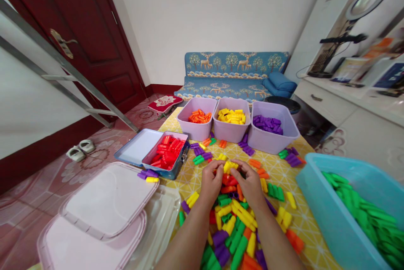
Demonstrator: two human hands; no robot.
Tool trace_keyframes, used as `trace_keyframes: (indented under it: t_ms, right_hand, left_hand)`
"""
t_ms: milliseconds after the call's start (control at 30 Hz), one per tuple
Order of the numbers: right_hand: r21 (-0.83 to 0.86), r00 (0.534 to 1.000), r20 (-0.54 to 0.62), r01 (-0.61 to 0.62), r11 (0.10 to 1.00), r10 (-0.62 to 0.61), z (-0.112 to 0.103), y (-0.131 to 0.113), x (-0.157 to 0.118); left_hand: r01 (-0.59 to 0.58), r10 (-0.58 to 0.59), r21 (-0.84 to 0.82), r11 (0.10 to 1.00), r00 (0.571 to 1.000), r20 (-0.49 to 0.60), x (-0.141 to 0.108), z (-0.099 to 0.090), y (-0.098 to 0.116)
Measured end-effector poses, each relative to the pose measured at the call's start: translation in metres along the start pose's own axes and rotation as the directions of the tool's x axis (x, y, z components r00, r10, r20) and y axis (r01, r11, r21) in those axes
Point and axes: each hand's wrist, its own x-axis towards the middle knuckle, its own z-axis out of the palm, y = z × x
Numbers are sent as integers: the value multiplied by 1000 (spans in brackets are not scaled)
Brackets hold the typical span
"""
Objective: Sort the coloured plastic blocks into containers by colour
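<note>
My left hand (pixel 211 179) and my right hand (pixel 251 180) come together over a heap of coloured plastic pieces. Their fingers are closed on a small cluster of yellow tube-shaped plastic pieces (pixel 230 166). Below and between my forearms lies the mixed pile of red, green, purple, orange and yellow pieces (pixel 234 215). Just beyond my hands stand three lilac tubs: the left tub (pixel 196 131) contains orange pieces, the middle tub (pixel 231 132) yellow ones and the right tub (pixel 268 143) purple ones.
At left, an open tin box (pixel 170 174) holds red pieces, near stacked pale lids (pixel 107 202). A turquoise bin (pixel 325 207) of green pieces stands at right. Loose pieces dot the yellow patterned tablecloth (pixel 311 228). Behind are a blue sofa (pixel 227 82) and a metal ladder (pixel 67 68).
</note>
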Motion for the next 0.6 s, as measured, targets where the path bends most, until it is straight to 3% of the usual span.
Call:
trace_keyframes:
  t_ms: [600]
  right_hand:
    - [-10, 999, -20, -27, 1000, 27, -1, 3, -1]
  left_hand:
    - [52, -53, -30, 998, 998, -16, 0, 2, 0]
